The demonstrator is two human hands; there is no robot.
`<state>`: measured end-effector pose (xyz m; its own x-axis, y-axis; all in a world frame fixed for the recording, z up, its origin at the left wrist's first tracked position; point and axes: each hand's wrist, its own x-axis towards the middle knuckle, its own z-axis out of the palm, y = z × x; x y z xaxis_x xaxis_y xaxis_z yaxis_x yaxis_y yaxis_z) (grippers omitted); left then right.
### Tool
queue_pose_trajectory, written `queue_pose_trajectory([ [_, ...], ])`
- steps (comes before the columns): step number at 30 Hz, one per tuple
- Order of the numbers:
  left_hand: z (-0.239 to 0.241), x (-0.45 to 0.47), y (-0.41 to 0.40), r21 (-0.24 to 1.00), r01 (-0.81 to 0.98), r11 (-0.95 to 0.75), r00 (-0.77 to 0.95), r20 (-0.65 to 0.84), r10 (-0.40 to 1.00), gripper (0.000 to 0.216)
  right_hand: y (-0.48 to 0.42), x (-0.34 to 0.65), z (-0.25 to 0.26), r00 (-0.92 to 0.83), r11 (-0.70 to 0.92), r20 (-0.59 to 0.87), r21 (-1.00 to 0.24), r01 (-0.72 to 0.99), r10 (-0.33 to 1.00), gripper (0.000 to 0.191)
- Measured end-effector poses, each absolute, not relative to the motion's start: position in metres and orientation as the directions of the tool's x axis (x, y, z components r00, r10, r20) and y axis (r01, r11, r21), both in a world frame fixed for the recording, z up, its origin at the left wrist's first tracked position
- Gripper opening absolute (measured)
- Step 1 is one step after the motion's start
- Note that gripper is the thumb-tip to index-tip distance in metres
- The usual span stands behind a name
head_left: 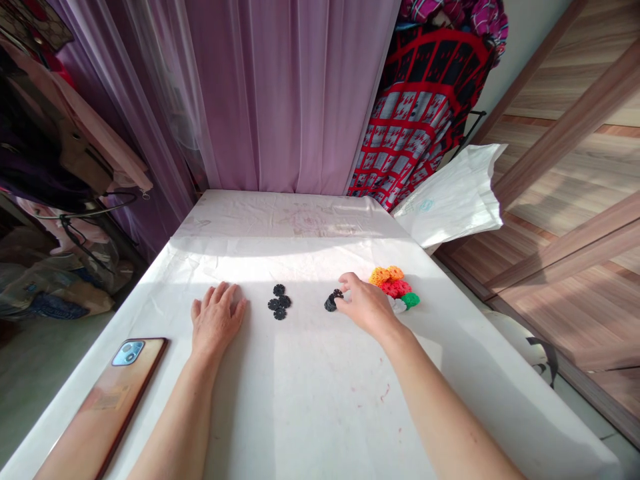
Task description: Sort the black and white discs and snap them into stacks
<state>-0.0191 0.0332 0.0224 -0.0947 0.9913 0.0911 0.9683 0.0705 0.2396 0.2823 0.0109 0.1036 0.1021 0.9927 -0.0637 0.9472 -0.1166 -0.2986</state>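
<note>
My left hand (216, 317) lies flat and open on the white table (310, 373), fingers together, holding nothing. To its right sits a small cluster of black notched discs (279, 302). My right hand (364, 303) is closed in a pinch on another bunch of black discs (332, 301) resting on the table. Just behind that hand lies a pile of coloured discs (395, 285): orange, red, green and white, partly hidden by my fingers.
A phone (120, 393) lies face down near the front left edge. Purple curtains (280, 93) hang behind the table. A red patterned cloth (415, 120) and a white plastic bag (453, 200) are at the back right. Clothes and bags crowd the left.
</note>
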Motion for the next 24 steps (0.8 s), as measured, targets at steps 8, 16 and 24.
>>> queue_pose_trajectory([
  [8, 0.023, -0.02, 0.033, 0.237, 0.969, 0.07, -0.093, 0.086, 0.992, 0.056, 0.015, 0.281, 0.101, 0.051, -0.084, -0.127, -0.269, 0.96, 0.991, 0.036],
  [16, 0.023, -0.018, 0.033, 0.249, 0.966, 0.075, -0.099, 0.085, 0.992, 0.056, 0.013, 0.285, 0.102, 0.033, -0.038, -0.024, -0.271, 0.962, 0.999, 0.025],
  [24, 0.022, -0.018, 0.032, 0.269, 0.96, 0.081, -0.113, 0.11, 0.987, 0.053, -0.003, 0.207, 0.082, -0.213, 0.17, -0.108, -0.314, 0.934, 0.971, 0.021],
])
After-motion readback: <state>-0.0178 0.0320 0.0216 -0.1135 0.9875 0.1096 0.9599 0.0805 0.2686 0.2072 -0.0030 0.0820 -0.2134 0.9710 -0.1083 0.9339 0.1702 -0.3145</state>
